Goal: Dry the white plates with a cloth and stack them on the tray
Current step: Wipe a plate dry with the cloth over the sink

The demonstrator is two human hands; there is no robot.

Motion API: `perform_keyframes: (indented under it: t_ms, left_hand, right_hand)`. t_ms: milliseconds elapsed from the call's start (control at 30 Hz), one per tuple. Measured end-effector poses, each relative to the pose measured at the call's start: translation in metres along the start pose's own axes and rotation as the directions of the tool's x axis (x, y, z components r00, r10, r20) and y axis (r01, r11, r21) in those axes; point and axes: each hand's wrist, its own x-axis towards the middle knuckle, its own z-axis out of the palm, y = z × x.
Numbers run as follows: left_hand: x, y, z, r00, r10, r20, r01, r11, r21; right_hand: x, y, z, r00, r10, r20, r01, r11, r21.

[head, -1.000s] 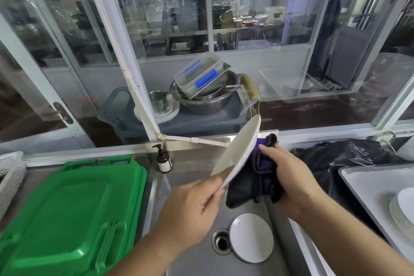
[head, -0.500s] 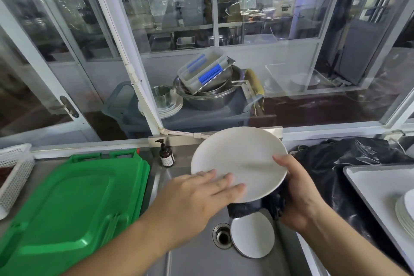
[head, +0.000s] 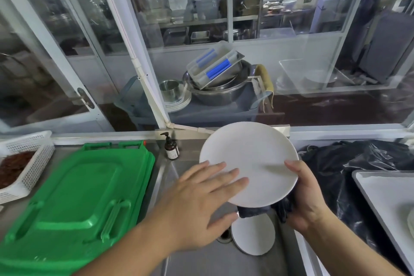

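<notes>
Resting flat with fingers spread, left hand (head: 197, 204) steadies the white plate (head: 251, 159); right hand (head: 307, 197) pinches its rim over the dark cloth (head: 268, 209).

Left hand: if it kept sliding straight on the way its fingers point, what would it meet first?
The left hand lies flat on the white plate, fingers pointing right. Going on, it would probably meet the right hand gripping the plate's far rim, its thumb first, though depth is hard to judge.
</notes>
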Motion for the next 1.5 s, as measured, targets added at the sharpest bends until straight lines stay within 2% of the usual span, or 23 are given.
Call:
perform_keyframes:
  t_ms: [67, 100, 133, 167, 200, 267, 300, 367, 433, 500, 633, 733, 933, 1000, 1133, 1267, 1500]
  left_hand:
    - [-0.001, 0.004, 0.003, 0.98, -0.182, -0.074, 0.173, 0.978, -0.119]
    - [-0.002, 0.003, 0.006, 0.945, -0.315, -0.09, 0.291, 0.933, -0.213]
    - [-0.003, 0.004, 0.007, 0.886, -0.461, -0.056, 0.416, 0.841, -0.346]
    - [0.0, 0.006, 0.008, 0.809, -0.588, 0.012, 0.513, 0.694, -0.505]
    - [0.003, 0.009, 0.011, 0.726, -0.682, 0.092, 0.553, 0.499, -0.668]
    - [0.01, 0.017, 0.016, 0.566, -0.781, 0.263, 0.485, 0.058, -0.873]
    - [0.012, 0.02, 0.02, 0.502, -0.799, 0.331, 0.427, -0.104, -0.898]
    - [0.014, 0.023, 0.025, 0.442, -0.771, 0.458, 0.346, -0.325, -0.88]
    - [0.015, 0.028, 0.027, 0.444, -0.713, 0.544, 0.31, -0.447, -0.839]
    - [0.014, 0.033, 0.025, 0.463, -0.683, 0.565, 0.338, -0.453, -0.825]
    - [0.012, 0.039, 0.026, 0.576, -0.568, 0.588, 0.442, -0.388, -0.809]
    - [0.013, 0.043, 0.025, 0.646, -0.495, 0.582, 0.464, -0.351, -0.813]
    - [0.016, 0.065, 0.035, 0.752, -0.319, 0.576, 0.494, -0.305, -0.814]
    - [0.017, 0.08, 0.042, 0.767, -0.26, 0.587, 0.521, -0.284, -0.805]
    - [0.02, 0.12, 0.051, 0.773, -0.155, 0.615, 0.567, -0.263, -0.78]
    - [0.03, 0.165, 0.053, 0.785, -0.068, 0.616, 0.585, -0.249, -0.772]
    - [0.051, 0.275, 0.061, 0.771, 0.103, 0.629, 0.637, -0.169, -0.752]
  right_hand:
    - [-0.002, -0.003, -0.007, 1.0, 0.021, 0.008, -0.021, 1.0, -0.005]
    - [-0.003, -0.003, -0.009, 1.0, 0.026, 0.013, -0.026, 1.0, -0.007]
    - [-0.004, -0.002, -0.011, 1.0, 0.03, 0.008, -0.03, 0.999, -0.014]
    - [-0.005, -0.003, -0.015, 0.999, 0.032, 0.002, -0.032, 0.999, -0.027]
    - [-0.008, -0.004, -0.017, 0.999, 0.038, -0.001, -0.038, 0.998, -0.048]
    - [-0.013, -0.005, -0.022, 0.999, 0.052, 0.009, -0.051, 0.996, -0.071]
    - [-0.016, -0.005, -0.025, 0.998, 0.055, 0.011, -0.054, 0.996, -0.07]
    - [-0.025, -0.004, -0.031, 0.998, 0.059, -0.009, -0.06, 0.996, -0.069]
    - [-0.037, -0.001, -0.036, 0.996, 0.079, -0.05, -0.082, 0.994, -0.074]
    - [-0.053, 0.002, -0.04, 0.991, 0.096, -0.09, -0.102, 0.993, -0.064]
    - [-0.085, 0.011, -0.049, 0.975, 0.081, -0.206, -0.099, 0.992, -0.076]
    - [-0.114, 0.016, -0.054, 0.951, 0.037, -0.306, -0.074, 0.991, -0.112]
    - [-0.168, 0.044, -0.076, 0.805, -0.206, -0.556, 0.096, 0.971, -0.22]
    - [-0.191, 0.052, -0.082, 0.757, -0.242, -0.607, 0.136, 0.967, -0.215]
    - [-0.241, 0.063, -0.101, 0.662, -0.183, -0.727, 0.202, 0.977, -0.062]
    - [-0.292, 0.06, -0.118, 0.52, -0.26, -0.813, 0.263, 0.955, -0.137]
    - [-0.376, 0.049, -0.18, 0.386, -0.351, -0.853, 0.382, 0.903, -0.198]
